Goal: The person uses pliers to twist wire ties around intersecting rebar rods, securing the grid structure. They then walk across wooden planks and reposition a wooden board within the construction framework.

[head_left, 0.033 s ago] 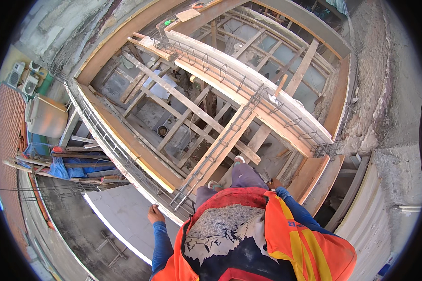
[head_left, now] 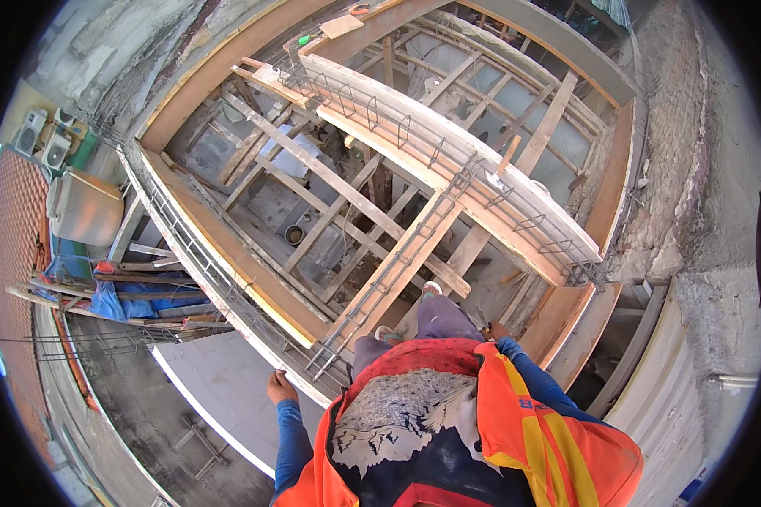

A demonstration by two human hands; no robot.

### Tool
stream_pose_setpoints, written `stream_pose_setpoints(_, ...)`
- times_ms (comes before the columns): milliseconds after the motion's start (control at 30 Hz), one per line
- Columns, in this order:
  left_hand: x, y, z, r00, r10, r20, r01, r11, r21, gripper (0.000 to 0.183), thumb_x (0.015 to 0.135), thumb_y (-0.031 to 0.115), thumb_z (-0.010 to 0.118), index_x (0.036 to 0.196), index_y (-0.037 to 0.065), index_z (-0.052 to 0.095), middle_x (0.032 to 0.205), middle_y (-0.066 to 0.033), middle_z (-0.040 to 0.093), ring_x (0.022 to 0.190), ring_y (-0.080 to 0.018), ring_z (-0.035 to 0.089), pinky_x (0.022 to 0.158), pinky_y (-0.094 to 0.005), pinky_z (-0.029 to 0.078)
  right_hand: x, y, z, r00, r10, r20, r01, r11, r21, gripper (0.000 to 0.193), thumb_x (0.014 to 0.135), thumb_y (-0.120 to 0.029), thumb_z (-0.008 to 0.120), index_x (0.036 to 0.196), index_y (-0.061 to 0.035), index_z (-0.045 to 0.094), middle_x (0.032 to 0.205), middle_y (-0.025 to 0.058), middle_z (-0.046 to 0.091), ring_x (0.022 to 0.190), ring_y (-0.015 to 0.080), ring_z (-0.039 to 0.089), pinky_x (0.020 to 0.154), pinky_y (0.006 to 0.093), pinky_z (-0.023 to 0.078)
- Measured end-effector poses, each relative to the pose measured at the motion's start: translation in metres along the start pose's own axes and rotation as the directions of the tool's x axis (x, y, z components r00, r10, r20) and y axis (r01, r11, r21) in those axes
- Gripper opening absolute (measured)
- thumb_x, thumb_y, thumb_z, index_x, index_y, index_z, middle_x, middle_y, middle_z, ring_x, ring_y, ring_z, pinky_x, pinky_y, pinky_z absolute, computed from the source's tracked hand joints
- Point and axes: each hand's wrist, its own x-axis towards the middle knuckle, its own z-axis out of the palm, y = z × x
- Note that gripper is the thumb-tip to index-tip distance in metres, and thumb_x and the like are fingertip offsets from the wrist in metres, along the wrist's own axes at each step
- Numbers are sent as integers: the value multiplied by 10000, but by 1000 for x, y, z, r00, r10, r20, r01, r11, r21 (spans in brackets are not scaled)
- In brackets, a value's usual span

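Observation:
My left hand [head_left: 281, 387] hangs at my left side, over a pale flat panel [head_left: 220, 380] beyond the frame's edge. Its fingers are curled together; whatever may be in them is too small to tell. Beside my right thigh, my right hand [head_left: 495, 331] is closed round something thin and dark, partly hidden. Between and ahead of my hands, a wooden beam form [head_left: 397, 266] carries a cage of steel reinforcing bars [head_left: 372, 291]. My feet in sandals [head_left: 432, 288] stand among the timbers, on either side of that form's near end.
Crossed timbers [head_left: 330, 182] span the opening below me. A long form with rebar stirrups [head_left: 402, 131] crosses ahead. At left are a water tank [head_left: 87, 205], air-conditioner units [head_left: 57, 150] and a lumber pile with blue tarp [head_left: 114, 304]. A rough concrete wall [head_left: 668, 152] rises at right.

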Motion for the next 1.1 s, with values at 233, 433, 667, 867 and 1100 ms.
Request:
stream_pose_setpoints(233, -17, 87, 16, 995, 5, 99, -6, 1000, 6, 406, 1009, 353, 458, 852, 33, 650, 779, -230, 639, 764, -440, 627, 676, -483, 471, 7, -66, -87, 977, -108, -186, 118, 992, 41, 357, 902, -268, 558, 1167, -29, 557, 1054, 272, 664, 996, 453, 634, 851, 511, 503)
stream_pose_setpoints(433, -2, 248, 44, 851, 275, 447, -264, 961, -87, 354, 1004, 337, 486, 915, 44, 664, 764, -204, 637, 730, -394, 643, 666, -452, 486, -35, -201, -193, 800, -562, -209, 584, 809, 59, 312, 908, -281, 611, 1138, -71, 592, 984, 230, 668, 928, 440, 638, 823, 497, 503)
stream_pose_setpoints(667, 5, 363, 56, 687, 527, 500, -372, 847, -381, 311, 996, 311, 512, 951, 45, 667, 693, -160, 614, 640, -334, 627, 632, -411, 490, -96, -298, -222, 244, -960, -139, 966, 228, 126, 340, 823, -122, 690, 1155, -114, 617, 1092, 109, 638, 1041, 320, 626, 863, 417, 521)
stream_pose_setpoints(867, 20, 386, 35, 639, 557, 531, -250, 803, -541, 348, 1032, 312, 509, 921, 20, 662, 754, -81, 630, 735, -116, 566, 684, -316, 471, -92, -288, -201, 295, -951, -92, 955, 295, 21, 381, 794, -141, 718, 1160, -104, 617, 1088, 110, 645, 1035, 314, 631, 862, 425, 522)
stream_pose_setpoints(1100, 29, 372, 34, 617, 588, 524, -230, 771, -594, 350, 1034, 301, 512, 907, 12, 663, 782, -54, 645, 750, -101, 546, 701, -302, 470, -143, -291, -196, 633, -766, -112, 770, 608, 192, 359, 859, -256, 691, 1176, -99, 626, 1035, 155, 686, 927, 364, 651, 798, 448, 517)
